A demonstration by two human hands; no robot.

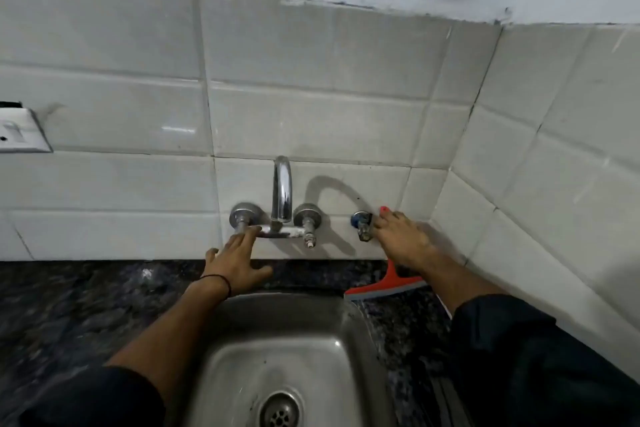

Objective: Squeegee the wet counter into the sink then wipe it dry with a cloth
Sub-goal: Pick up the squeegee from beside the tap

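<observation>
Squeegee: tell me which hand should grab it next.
Right, probably. The red squeegee lies on the counter just beneath the right hand, which is at the small wall tap. The left hand is across the sink, by the faucet's left valve.

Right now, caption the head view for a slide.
Left hand at the faucet, right hand at a valve, squeegee beside sink.

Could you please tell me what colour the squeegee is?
The squeegee is orange-red, shown in the head view.

No legible text, labels, brands, numbers or signs anywhere in view.
</observation>
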